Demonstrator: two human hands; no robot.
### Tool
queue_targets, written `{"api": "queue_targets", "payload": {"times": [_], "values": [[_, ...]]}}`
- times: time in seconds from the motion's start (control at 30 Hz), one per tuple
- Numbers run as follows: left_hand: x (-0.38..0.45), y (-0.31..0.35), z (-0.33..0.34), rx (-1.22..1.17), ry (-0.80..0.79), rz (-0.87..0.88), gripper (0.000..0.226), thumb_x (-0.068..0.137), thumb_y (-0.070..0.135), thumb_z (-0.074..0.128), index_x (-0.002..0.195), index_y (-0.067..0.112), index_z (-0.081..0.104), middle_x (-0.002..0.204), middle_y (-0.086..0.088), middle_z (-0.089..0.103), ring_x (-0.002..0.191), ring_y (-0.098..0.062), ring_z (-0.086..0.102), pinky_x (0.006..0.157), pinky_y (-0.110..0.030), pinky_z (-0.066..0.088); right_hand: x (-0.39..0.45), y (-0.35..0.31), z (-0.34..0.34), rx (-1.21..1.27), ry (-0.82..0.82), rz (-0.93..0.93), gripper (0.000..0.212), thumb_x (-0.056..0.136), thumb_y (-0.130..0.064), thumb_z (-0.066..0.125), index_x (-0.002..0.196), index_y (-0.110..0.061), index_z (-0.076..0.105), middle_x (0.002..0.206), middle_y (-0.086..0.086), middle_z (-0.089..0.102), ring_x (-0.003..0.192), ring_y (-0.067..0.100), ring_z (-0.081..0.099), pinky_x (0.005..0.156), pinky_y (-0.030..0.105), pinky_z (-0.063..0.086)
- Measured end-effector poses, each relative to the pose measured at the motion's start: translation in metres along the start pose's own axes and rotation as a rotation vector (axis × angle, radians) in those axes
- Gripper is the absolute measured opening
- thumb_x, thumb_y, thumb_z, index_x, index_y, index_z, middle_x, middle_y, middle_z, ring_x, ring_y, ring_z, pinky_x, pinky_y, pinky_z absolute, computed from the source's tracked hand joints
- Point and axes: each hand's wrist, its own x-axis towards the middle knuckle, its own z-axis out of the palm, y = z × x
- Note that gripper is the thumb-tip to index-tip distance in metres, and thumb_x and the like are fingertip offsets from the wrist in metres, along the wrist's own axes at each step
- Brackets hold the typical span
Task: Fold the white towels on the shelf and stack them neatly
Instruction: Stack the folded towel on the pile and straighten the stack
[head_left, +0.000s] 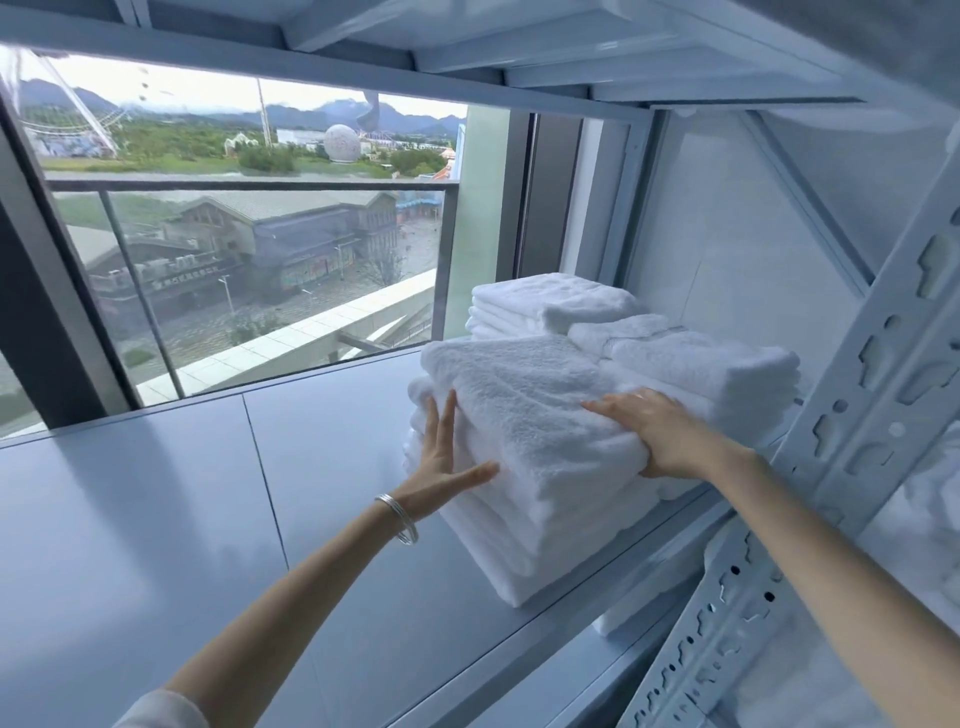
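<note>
A tall stack of folded white towels (540, 467) stands on the pale shelf board (208, 493), near its right end. My left hand (441, 457), fingers straight, presses flat against the stack's left side. On the top towel rests my right hand (660, 431), palm down, its thumb tucked under the towel's right front edge. Behind this stack sit a second folded pile (696, 364) and a third one (550, 301) further back.
A white slotted metal upright (878, 364) rises at the right, close to my right forearm. Another shelf (519, 47) runs overhead. A large window (249, 234) lies behind the shelf on the left. More white cloth (930, 525) shows past the upright.
</note>
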Motion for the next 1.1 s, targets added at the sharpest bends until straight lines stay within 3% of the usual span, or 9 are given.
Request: {"api": "queue_targets", "payload": {"times": [0.13,0.23,0.4,0.57,0.67,0.77,0.87,0.97,1.1], "values": [[0.008,0.019,-0.031,0.096,0.088,0.014,0.099,0.052,0.095,0.033,0.137,0.056,0.0,0.153,0.017,-0.022,0.142,-0.012,-0.021,0.112,-0.057,-0.001,-0.014,-0.009,-0.043,0.185,-0.309,0.015,0.104,0.066,-0.067,0.066,0.144,-0.049,0.0,0.157,-0.008,-0.008,0.144,0.019,-0.013,0.117,0.047,0.001],[0.05,0.047,-0.043,0.455,0.156,0.089,0.079,0.076,0.077,0.02,0.145,0.039,0.023,0.156,0.016,-0.006,0.143,-0.013,-0.018,0.108,-0.063,-0.006,-0.01,-0.05,-0.065,0.394,-0.171,-0.138,0.109,0.051,-0.096,0.029,0.145,-0.045,0.012,0.157,-0.012,0.0,0.144,0.009,-0.008,0.118,0.047,0.003],[0.101,0.052,-0.046,0.839,-0.045,-0.072,0.048,0.099,0.048,0.025,0.141,0.03,0.039,0.154,0.01,0.025,0.146,-0.015,0.006,0.111,-0.061,-0.004,0.018,-0.107,-0.041,0.286,-0.003,-0.22,0.061,0.089,-0.065,0.027,0.145,-0.042,0.022,0.157,-0.012,0.009,0.145,0.015,0.001,0.112,0.061,0.0],[0.07,0.027,-0.034,0.926,0.125,-0.064,0.044,0.1,0.038,0.025,0.141,0.025,0.038,0.147,0.006,0.037,0.138,-0.019,0.026,0.114,-0.057,0.002,-0.01,-0.097,-0.006,0.224,-0.009,-0.276,0.066,0.076,-0.077,0.012,0.139,-0.058,0.011,0.154,-0.025,0.001,0.144,0.011,-0.011,0.112,0.051,-0.015],[0.079,0.04,-0.037,1.007,0.144,-0.158,0.047,0.098,0.043,0.022,0.13,0.021,0.049,0.139,-0.001,0.046,0.134,-0.022,0.032,0.11,-0.062,-0.003,-0.008,-0.09,-0.019,0.31,0.029,-0.236,0.065,0.077,-0.075,0.013,0.139,-0.057,0.018,0.154,-0.025,0.007,0.144,0.009,-0.005,0.113,0.051,-0.012],[0.101,0.063,-0.031,1.11,0.117,-0.133,0.056,0.096,0.053,0.019,0.132,0.021,0.049,0.149,-0.002,0.035,0.142,-0.024,0.02,0.11,-0.061,-0.005,0.014,-0.082,-0.029,0.302,0.126,-0.182,0.066,0.081,-0.071,0.012,0.142,-0.049,0.021,0.155,-0.02,0.009,0.145,0.011,-0.001,0.114,0.053,-0.005],[0.108,0.06,-0.021,1.151,0.015,-0.111,0.053,0.097,0.049,0.019,0.14,0.024,0.039,0.152,0.004,0.029,0.143,-0.02,0.016,0.112,-0.061,-0.003,0.034,-0.087,-0.023,0.243,0.042,-0.206,0.055,0.094,-0.058,0.018,0.146,-0.044,0.01,0.156,-0.018,0.004,0.145,0.013,0.0,0.113,0.056,-0.005],[0.1,0.044,-0.021,1.212,0.022,-0.278,0.06,0.097,0.048,0.013,0.139,0.014,0.04,0.144,-0.002,0.041,0.138,-0.021,0.027,0.109,-0.063,-0.005,0.041,-0.089,-0.016,0.197,0.02,-0.201,0.051,0.097,-0.055,0.02,0.146,-0.044,0.015,0.157,-0.014,0.008,0.145,0.015,0.0,0.114,0.053,-0.006],[0.093,0.049,-0.028,1.291,0.02,-0.534,0.065,0.098,0.046,0.007,0.143,0.008,0.032,0.15,-0.012,0.031,0.141,-0.033,0.019,0.108,-0.065,-0.007,0.038,-0.053,-0.007,0.276,0.034,-0.069,0.049,0.097,-0.055,0.021,0.145,-0.044,0.019,0.157,-0.014,0.008,0.145,0.01,0.001,0.116,0.044,-0.006]]}}
